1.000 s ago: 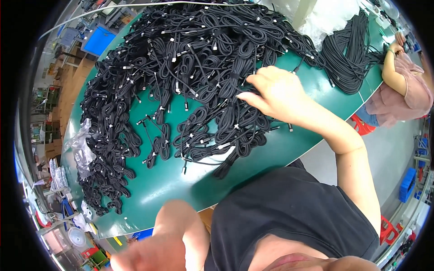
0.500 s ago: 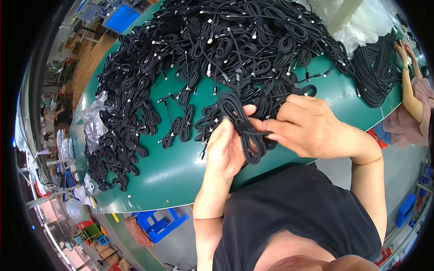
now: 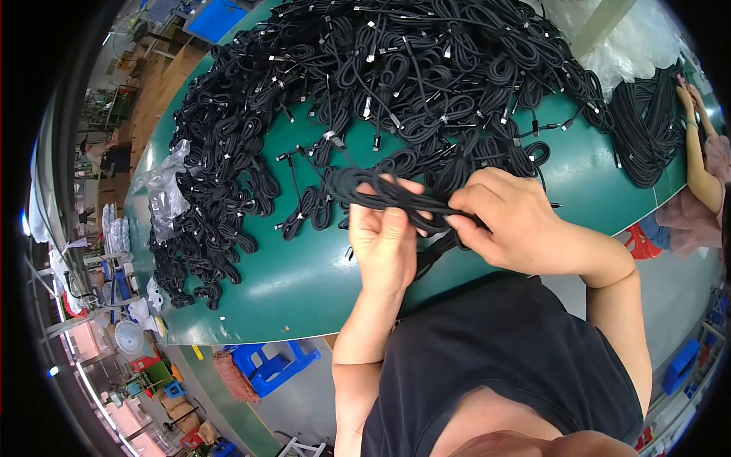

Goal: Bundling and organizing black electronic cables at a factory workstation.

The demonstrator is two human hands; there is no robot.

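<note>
A coiled black cable is held between my two hands above the near edge of the green table. My left hand grips the middle of the coil from below, thumb on the near side and fingertips showing past the far side. With thumb and fingers, my right hand pinches the coil's right end. The cable's left loops are blurred, and a light metal connector shows just beyond them. More black cable hangs below the coil, between my hands. Past my hands lies a large heap of bundled black cables with silvery plugs.
The green table curves around in front of me. On its left lies a clear plastic bag. At the right, another person's hands are beside long black cables. A blue stool stands below the table edge.
The coil has swung from nearly upright to lying sideways, its loops now pointing left. My left hand has turned with it; my right hand stays at the coil's right side.
</note>
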